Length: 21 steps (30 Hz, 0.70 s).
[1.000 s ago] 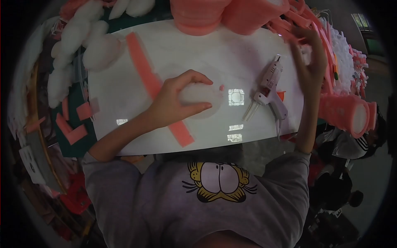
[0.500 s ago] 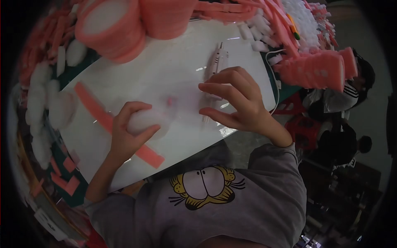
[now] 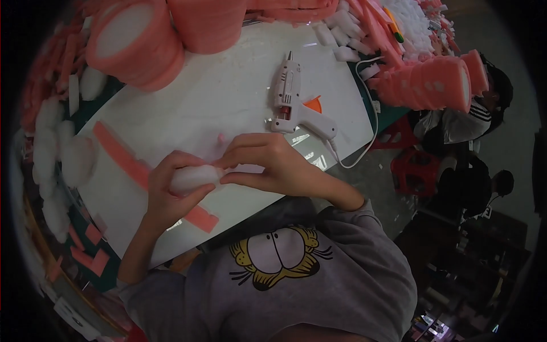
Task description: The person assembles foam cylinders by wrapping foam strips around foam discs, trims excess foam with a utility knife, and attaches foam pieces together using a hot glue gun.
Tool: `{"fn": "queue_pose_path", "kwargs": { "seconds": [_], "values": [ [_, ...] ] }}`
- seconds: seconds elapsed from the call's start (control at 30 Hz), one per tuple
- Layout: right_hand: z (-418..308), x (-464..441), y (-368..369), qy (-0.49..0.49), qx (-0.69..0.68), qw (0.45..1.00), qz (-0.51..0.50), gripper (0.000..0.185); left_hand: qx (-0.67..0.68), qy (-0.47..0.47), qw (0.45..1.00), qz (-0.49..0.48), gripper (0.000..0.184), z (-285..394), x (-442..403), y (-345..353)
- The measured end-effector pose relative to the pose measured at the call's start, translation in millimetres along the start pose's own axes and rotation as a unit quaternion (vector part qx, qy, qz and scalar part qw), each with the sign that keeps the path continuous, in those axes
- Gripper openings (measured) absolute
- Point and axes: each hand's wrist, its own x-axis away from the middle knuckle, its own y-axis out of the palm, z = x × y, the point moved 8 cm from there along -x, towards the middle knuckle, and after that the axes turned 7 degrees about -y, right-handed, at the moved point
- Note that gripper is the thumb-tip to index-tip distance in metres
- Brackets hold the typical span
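My left hand (image 3: pixel 166 191) is closed around a rounded white foam piece (image 3: pixel 192 179), thumb on the near side and fingers on the far side. At that piece's right end, my right hand (image 3: pixel 268 162) pinches its edge between thumb and fingers; the exact contact is partly hidden by the fingertips. Both hands are above the white board (image 3: pixel 228 85). A long pink foam strip (image 3: pixel 122 157) lies on the board, passing beneath my left hand. Beyond my right hand, a white hot glue gun (image 3: pixel 288 91) with an orange trigger lies on the board.
Large pink foam cylinders with white centres (image 3: pixel 208 25) stand at the far edge. White foam ovals (image 3: pixel 48 165) line the left side. A stacked pink roll (image 3: pixel 424 85) lies at right, near the glue gun's cord (image 3: pixel 373 128). Red stools (image 3: pixel 413 171) and other people are beyond.
My right hand has moved left and down from beside the glue gun to the white foam piece, closing on its edge. The glue gun now lies fully in view. The camera view has shifted slightly.
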Motion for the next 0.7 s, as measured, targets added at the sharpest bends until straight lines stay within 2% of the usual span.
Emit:
{"fn": "queue_pose_path", "kwargs": {
  "seconds": [0.1,0.17,0.23,0.37,0.47,0.53,0.6,0.63,0.67,0.7],
  "values": [
    [5,3,1,0.044,-0.057,0.997,0.004,0.012,-0.016,0.035,0.999,-0.006,0.04,4,0,2],
    [2,1,2,0.029,-0.026,0.999,0.004,0.012,-0.021,0.047,0.999,-0.002,0.041,6,0,2],
    [-1,3,5,0.015,-0.002,1.0,0.006,0.013,-0.074,0.117,0.99,-0.016,0.042,19,2,5],
    [-12,6,4,-0.008,0.041,0.998,0.039,0.015,-0.1,0.164,0.981,-0.003,0.04,36,7,7],
    [-19,7,-11,0.048,-0.042,0.995,0.081,0.011,-0.077,0.172,0.982,0.031,0.038,45,16,0],
    [-11,24,-62,0.069,-0.017,0.935,0.347,0.009,-0.089,0.235,0.968,-0.017,0.04,52,27,8],
    [-26,28,-85,0.052,0.093,0.905,0.412,0.017,-0.074,0.228,0.971,-0.006,0.041,54,21,6],
    [-26,21,-85,0.051,0.078,0.91,0.405,0.017,-0.051,0.23,0.972,-0.01,0.042,55,19,3],
    [-34,5,-76,0.031,0.165,0.935,0.311,0.016,-0.06,0.22,0.974,-0.003,0.042,53,18,1],
    [-39,-9,-61,0.006,0.253,0.944,0.214,0.015,-0.04,0.209,0.976,0.049,0.043,51,17,-10]
  ]
}}
